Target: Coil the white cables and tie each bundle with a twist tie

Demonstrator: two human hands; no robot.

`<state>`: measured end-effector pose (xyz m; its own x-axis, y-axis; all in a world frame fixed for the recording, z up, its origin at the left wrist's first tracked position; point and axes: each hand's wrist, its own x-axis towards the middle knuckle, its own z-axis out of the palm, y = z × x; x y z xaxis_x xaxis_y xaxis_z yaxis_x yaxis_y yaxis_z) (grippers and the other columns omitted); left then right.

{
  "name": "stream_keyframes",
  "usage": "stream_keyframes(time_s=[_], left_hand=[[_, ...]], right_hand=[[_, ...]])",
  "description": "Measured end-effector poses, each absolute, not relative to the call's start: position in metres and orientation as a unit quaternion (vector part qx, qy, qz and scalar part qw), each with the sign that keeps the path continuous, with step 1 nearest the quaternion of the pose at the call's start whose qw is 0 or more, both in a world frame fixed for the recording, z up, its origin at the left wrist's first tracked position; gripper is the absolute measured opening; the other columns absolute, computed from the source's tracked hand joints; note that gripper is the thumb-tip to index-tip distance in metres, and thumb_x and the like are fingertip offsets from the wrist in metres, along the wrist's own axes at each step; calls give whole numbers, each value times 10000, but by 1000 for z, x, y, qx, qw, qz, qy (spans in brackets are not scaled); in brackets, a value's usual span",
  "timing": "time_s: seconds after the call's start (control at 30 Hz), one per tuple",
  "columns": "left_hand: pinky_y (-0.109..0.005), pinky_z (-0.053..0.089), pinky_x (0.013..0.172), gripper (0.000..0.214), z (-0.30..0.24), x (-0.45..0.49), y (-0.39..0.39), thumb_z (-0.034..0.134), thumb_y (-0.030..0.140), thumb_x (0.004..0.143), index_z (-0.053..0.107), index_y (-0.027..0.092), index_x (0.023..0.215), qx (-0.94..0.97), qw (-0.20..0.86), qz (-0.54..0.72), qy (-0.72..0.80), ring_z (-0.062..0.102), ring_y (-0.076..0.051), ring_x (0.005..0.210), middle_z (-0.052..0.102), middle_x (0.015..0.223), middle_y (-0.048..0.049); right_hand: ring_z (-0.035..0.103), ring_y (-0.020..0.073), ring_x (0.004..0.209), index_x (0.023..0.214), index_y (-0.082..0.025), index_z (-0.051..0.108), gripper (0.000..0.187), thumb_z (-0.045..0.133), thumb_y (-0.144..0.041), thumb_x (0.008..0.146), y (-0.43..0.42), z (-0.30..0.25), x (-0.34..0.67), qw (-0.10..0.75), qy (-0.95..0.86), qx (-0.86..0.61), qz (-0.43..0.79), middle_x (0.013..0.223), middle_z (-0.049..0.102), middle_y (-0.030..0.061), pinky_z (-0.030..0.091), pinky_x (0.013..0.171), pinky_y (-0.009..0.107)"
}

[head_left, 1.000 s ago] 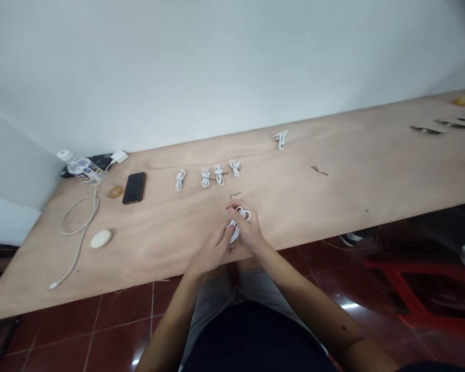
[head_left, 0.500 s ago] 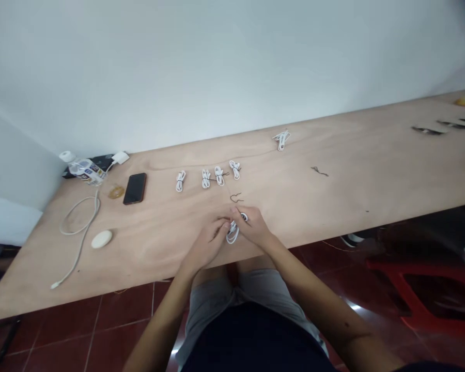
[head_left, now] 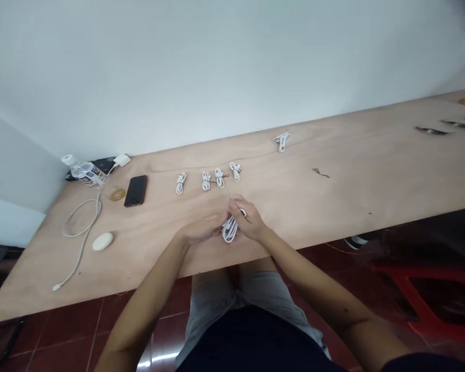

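A coiled white cable [head_left: 229,231] is held between my hands just above the front part of the table. My right hand [head_left: 250,219] is closed around its upper end, with the thumb along the loops. From the left, my left hand [head_left: 203,229] grips the side of the same coil; its fingertips are partly hidden behind the loops. Beyond my hands lie several tied white cable bundles, among them one [head_left: 205,181] with a dark tie and one at the far left of the row [head_left: 181,183]. Another white cable bundle [head_left: 282,141] lies farther back.
On the wooden table [head_left: 155,237] to the left are a phone [head_left: 135,190], a bottle [head_left: 86,172], a long white cable [head_left: 86,235], a round white object [head_left: 103,241] and a yellowish ring [head_left: 117,195]. A dark twist tie [head_left: 321,173] lies to the right. A red stool [head_left: 397,281] stands below.
My right hand has moved up slightly over where a dark twist tie lay, and that tie no longer shows. The coil has turned and more of its loops are visible. My left hand has flattened.
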<state>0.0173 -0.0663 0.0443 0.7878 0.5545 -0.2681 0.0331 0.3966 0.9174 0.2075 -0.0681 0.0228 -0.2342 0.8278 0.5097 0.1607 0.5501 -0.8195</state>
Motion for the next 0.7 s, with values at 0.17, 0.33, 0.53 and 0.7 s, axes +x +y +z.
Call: stream_keyframes(time_s=[0.17,0.33,0.53,0.7], left_hand=[[-423,614,734,399,63,13,-53,849,553,848,795,159,880,551,782,119,267,758,-301,818,757,865,-167],[-398,600,681,290,70,18,-38,945,392,743,777,173,830,640,730,94,221,744,-304,752,740,802,-132],[-266,358,522,342,51,25,-35,827,508,878,690,196,883,652,686,152,285,436,-135,557,521,665,5],[-267,253,501,607,32,23,-29,597,702,981,515,201,648,650,680,169,293,332,-112,515,409,585,8]], right_hand=[[620,229,801,844,-244,699,542,391,-595,1118,-70,13,210,511,-698,-363,345,803,643,62,523,803,396],[659,248,869,1100,-249,740,398,474,-545,1101,-65,7,208,501,-736,-339,302,940,714,85,523,835,406],[571,242,762,792,-255,663,400,514,-466,1097,-42,2,220,487,-766,-345,240,753,643,62,497,840,422],[625,237,779,880,-250,754,414,522,-523,1087,-26,-5,234,445,-768,-360,287,795,716,56,514,826,404]])
